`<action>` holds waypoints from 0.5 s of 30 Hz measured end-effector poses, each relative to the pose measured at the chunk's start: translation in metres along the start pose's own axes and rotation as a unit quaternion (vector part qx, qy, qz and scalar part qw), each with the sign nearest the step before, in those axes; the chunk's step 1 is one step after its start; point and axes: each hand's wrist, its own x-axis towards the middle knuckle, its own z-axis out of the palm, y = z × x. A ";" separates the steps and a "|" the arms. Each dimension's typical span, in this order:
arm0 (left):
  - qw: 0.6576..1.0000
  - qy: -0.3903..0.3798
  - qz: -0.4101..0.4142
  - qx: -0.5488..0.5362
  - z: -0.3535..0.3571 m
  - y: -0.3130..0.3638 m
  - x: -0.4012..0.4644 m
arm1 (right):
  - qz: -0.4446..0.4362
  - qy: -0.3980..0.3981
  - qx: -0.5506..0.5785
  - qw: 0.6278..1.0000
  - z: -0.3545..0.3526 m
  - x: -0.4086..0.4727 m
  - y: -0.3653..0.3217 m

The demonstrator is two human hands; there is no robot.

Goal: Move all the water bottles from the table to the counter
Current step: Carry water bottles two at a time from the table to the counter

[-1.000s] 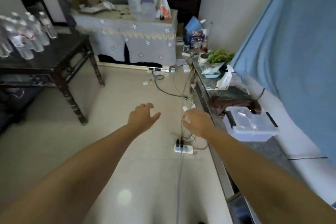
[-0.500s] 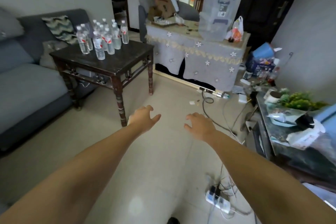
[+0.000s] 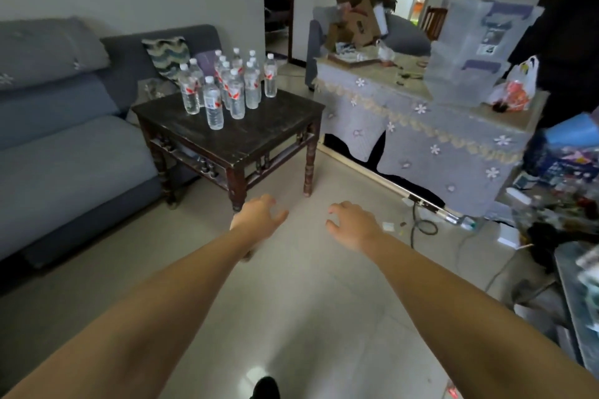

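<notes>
Several clear water bottles with white caps and red-white labels stand clustered on the far left part of a dark wooden side table. One bottle stands nearest me at the front of the cluster. My left hand hovers over the floor just in front of the table's near corner leg, fingers spread, holding nothing. My right hand is level with it to the right, also open and empty. A stone-topped counter shows blurred at the right edge.
A grey sofa runs along the left, touching the table's side. A cloth-covered table with plastic bins and a bag stands ahead right. Cables and clutter lie on the tiled floor at right.
The view has swung left from the counter toward the side table, and the table with its bottles is now closer and more central. Both hands stay open and extended in front.
</notes>
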 end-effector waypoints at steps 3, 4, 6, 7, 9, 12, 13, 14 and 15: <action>1.000 0.014 -0.001 -0.011 -0.005 -0.001 0.063 | -0.011 -0.003 0.001 1.000 -0.007 0.065 0.005; 1.000 0.020 -0.001 -0.015 -0.008 -0.001 0.088 | -0.012 0.002 0.004 1.000 -0.011 0.091 0.007; 0.999 0.025 -0.002 -0.020 -0.017 -0.001 0.135 | -0.009 -0.001 0.024 1.000 -0.022 0.138 0.012; 0.999 0.023 -0.002 -0.022 -0.023 0.000 0.156 | -0.007 -0.004 0.029 1.000 -0.028 0.159 0.014; 1.000 0.025 -0.006 -0.013 -0.034 0.001 0.197 | -0.005 -0.001 0.029 1.000 -0.041 0.202 0.019; 0.999 0.033 -0.016 -0.025 -0.051 0.005 0.250 | -0.004 -0.001 0.050 0.999 -0.057 0.258 0.027; 0.999 0.038 -0.019 -0.031 -0.054 0.006 0.266 | -0.008 -0.001 0.053 0.999 -0.058 0.277 0.030; 0.998 0.041 -0.019 -0.036 -0.058 0.007 0.283 | -0.015 -0.005 0.052 0.999 -0.062 0.298 0.032; 0.998 0.041 -0.019 -0.036 -0.059 0.006 0.293 | -0.020 -0.010 0.048 0.999 -0.062 0.312 0.033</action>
